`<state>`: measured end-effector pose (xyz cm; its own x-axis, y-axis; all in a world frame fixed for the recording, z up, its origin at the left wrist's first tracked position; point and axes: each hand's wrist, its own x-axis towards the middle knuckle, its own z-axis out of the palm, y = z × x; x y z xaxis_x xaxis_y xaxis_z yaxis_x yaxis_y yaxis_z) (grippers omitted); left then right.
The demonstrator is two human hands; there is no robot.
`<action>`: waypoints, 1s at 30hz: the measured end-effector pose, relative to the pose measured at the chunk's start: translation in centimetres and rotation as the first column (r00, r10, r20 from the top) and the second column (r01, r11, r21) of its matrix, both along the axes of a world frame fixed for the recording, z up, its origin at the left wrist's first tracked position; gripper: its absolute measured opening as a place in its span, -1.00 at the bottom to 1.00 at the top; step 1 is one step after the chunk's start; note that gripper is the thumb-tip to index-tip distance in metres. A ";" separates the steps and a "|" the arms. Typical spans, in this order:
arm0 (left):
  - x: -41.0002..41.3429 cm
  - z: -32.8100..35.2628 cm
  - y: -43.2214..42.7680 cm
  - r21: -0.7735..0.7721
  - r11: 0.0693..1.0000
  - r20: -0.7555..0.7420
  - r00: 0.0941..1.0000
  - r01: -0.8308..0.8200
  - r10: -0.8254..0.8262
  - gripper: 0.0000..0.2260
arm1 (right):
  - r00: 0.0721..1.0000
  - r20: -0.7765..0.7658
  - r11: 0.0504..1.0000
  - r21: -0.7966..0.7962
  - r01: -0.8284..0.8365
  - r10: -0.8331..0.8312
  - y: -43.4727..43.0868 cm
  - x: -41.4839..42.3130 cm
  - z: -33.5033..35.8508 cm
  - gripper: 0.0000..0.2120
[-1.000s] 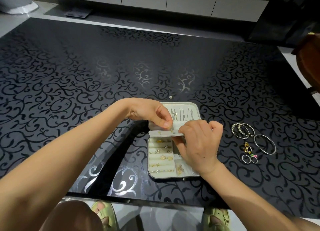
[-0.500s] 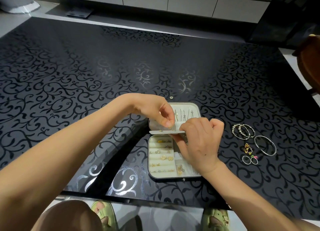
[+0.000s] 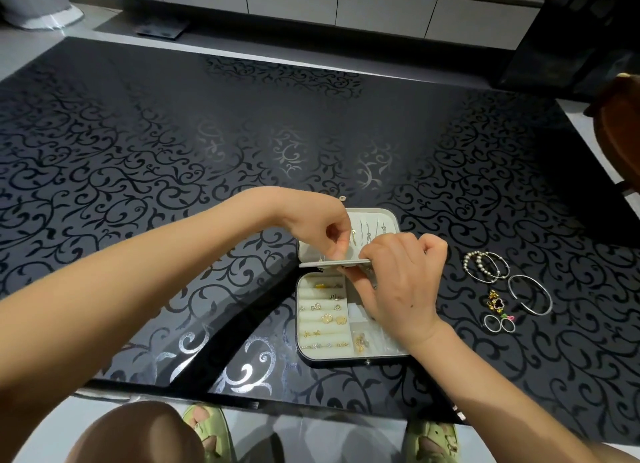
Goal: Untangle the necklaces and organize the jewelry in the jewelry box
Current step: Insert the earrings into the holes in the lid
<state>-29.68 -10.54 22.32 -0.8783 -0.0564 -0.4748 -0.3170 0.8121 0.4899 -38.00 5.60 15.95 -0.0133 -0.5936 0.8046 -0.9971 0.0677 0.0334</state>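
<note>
Both hands meet over the open jewelry box [image 3: 323, 327] on the worktop [image 3: 173, 150], the left hand [image 3: 320, 228] and right hand [image 3: 401, 282] pinching its grey divider flap [image 3: 332, 263] level, seemingly to fasten something, while bracelets [image 3: 486, 266] wait just right of the box.

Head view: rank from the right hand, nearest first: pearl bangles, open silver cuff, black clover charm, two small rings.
From the right hand:
1. Pearl bangles, just right of the knuckles.
2. Black clover charm, right and nearer the person.
3. Two small rings and open silver cuff: too close to call.
</note>
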 end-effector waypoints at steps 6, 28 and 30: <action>1.0 -0.6 0.0 0.117 0.992 -0.016 0.999 -0.045 0.048 -0.89 | 1.000 -0.006 1.000 -0.024 -0.012 0.012 0.0 0.1 0.1 -0.71; 7.3 -1.3 5.5 0.526 0.649 -0.464 0.455 -0.550 0.760 -0.79 | 0.970 0.070 0.957 0.192 0.217 -0.233 3.1 -0.4 2.7 -0.49; 7.0 -1.7 5.5 0.524 0.628 -0.487 0.403 -0.576 0.775 -0.77 | 0.904 0.099 0.897 0.209 0.389 -0.415 5.7 -2.2 2.7 -0.69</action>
<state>-22.71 -5.04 20.60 -0.6592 -0.7490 0.0658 -0.2465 0.2980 0.9222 -40.23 11.31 18.62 -0.3843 -0.6481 0.6575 -0.8812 0.4699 -0.0519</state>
